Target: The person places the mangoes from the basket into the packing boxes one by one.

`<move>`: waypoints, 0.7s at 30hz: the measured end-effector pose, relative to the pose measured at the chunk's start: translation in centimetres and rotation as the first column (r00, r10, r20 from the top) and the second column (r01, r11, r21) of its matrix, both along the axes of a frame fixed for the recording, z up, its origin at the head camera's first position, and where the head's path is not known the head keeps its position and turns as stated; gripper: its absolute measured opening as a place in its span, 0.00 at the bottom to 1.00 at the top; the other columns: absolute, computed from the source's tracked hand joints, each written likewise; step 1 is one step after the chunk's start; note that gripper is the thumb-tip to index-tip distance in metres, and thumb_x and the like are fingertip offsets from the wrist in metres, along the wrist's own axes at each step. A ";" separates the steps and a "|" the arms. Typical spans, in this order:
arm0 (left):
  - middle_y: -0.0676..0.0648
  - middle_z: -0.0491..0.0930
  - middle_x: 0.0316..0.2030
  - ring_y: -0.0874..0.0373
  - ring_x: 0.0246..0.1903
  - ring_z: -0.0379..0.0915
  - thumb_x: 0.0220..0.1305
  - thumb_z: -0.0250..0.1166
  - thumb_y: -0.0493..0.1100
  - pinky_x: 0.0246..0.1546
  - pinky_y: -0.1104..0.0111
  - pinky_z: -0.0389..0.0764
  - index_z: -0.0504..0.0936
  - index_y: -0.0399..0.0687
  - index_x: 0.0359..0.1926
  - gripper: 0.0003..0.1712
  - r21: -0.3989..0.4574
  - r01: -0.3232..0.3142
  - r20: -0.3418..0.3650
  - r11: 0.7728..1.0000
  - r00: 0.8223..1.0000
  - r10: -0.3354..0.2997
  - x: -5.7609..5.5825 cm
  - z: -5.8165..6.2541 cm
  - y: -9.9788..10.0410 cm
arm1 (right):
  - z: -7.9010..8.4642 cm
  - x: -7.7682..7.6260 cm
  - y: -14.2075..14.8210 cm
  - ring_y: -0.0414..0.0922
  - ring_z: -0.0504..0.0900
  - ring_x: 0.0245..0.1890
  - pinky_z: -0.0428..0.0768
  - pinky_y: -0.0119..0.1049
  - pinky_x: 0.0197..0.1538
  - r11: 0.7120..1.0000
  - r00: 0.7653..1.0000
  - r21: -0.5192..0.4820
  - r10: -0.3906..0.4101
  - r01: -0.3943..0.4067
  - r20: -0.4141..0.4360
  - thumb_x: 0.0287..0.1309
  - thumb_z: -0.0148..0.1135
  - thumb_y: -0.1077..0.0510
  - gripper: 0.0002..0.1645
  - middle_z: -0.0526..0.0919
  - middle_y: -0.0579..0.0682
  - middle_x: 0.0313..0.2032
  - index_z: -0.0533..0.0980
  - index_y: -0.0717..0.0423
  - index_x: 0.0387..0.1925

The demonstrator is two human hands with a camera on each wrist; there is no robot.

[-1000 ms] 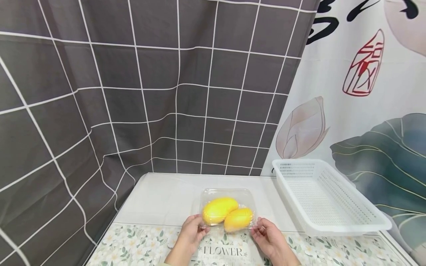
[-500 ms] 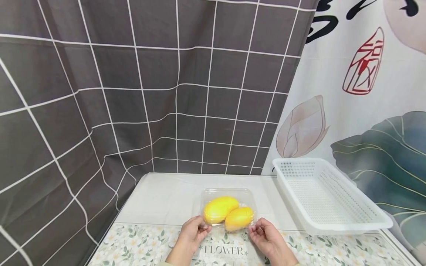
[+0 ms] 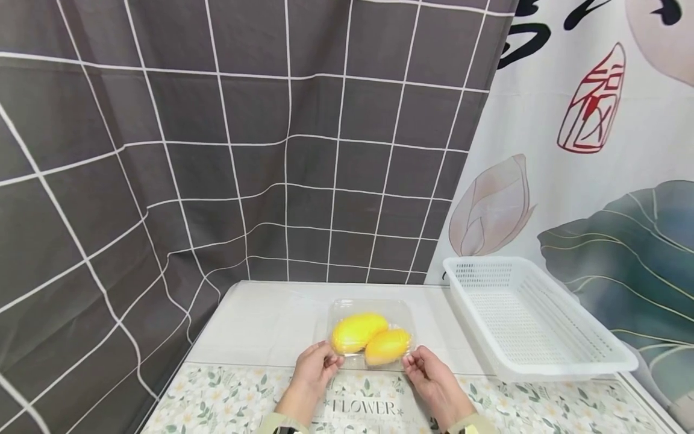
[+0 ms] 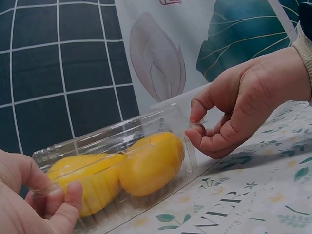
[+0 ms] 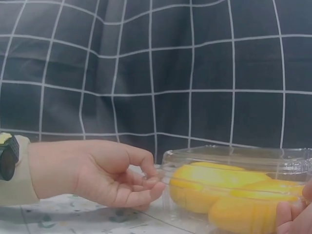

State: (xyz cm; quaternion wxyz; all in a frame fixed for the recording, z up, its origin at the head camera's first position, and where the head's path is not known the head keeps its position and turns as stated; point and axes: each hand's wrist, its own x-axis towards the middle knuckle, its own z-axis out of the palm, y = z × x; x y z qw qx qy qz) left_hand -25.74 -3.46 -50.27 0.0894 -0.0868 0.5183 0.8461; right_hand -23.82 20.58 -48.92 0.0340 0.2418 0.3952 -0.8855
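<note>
A clear plastic clamshell box [image 3: 398,310] stands at the middle of the table, its lid down. Inside lie two yellow mangoes: the larger one [image 3: 355,333] on the left, the smaller one [image 3: 388,347] in front on the right. My left hand [image 3: 311,371] pinches the box's near left corner between thumb and fingers. At the near right corner my right hand [image 3: 434,377] pinches the edge the same way; the left wrist view shows its fingertips [image 4: 197,126] on a thin clear tab. Only part of my right hand [image 5: 297,214] enters the right wrist view.
A white perforated plastic basket [image 3: 564,366] stands to the right on the table. The near half of the table bears a floral cloth [image 3: 228,398] with printed lettering. A dark checked curtain [image 3: 260,169] hangs behind and on the left, a printed one [image 3: 542,132] on the right.
Both hands and the box with its mangoes have shifted slightly away from me, upward in the head view. The sleeves and wrist straps now show at the bottom edge. The basket stays put.
</note>
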 end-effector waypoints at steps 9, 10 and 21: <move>0.45 0.65 0.36 0.58 0.37 0.73 0.58 0.52 0.26 0.47 0.70 0.84 0.61 0.18 0.68 0.34 -0.048 -0.054 -0.033 0.997 0.998 0.052 -2.7 0.2 0.5 | 0.3 -2.9 -0.1 0.39 0.76 0.31 0.83 0.24 0.44 0.996 1.000 -0.084 -0.025 0.026 0.013 0.58 0.48 0.74 0.04 0.71 0.53 0.31 0.63 0.66 0.32; 0.45 0.65 0.36 0.58 0.37 0.72 0.59 0.52 0.26 0.47 0.70 0.84 0.61 0.19 0.67 0.34 -0.043 -0.067 -0.028 0.997 0.997 0.065 -2.9 0.3 0.7 | 0.4 -3.1 0.0 0.39 0.77 0.31 0.83 0.24 0.44 0.995 1.000 -0.099 -0.019 0.019 0.005 0.58 0.47 0.74 0.04 0.71 0.53 0.30 0.64 0.66 0.32; 0.46 0.66 0.35 0.60 0.33 0.69 0.59 0.51 0.25 0.45 0.70 0.84 0.68 0.26 0.61 0.26 0.043 -0.114 0.029 0.993 0.993 0.113 -3.9 0.4 1.3 | 0.6 -4.0 0.3 0.38 0.77 0.30 0.82 0.22 0.42 0.995 1.000 -0.101 0.025 -0.026 -0.013 0.61 0.44 0.72 0.03 0.71 0.51 0.28 0.63 0.65 0.32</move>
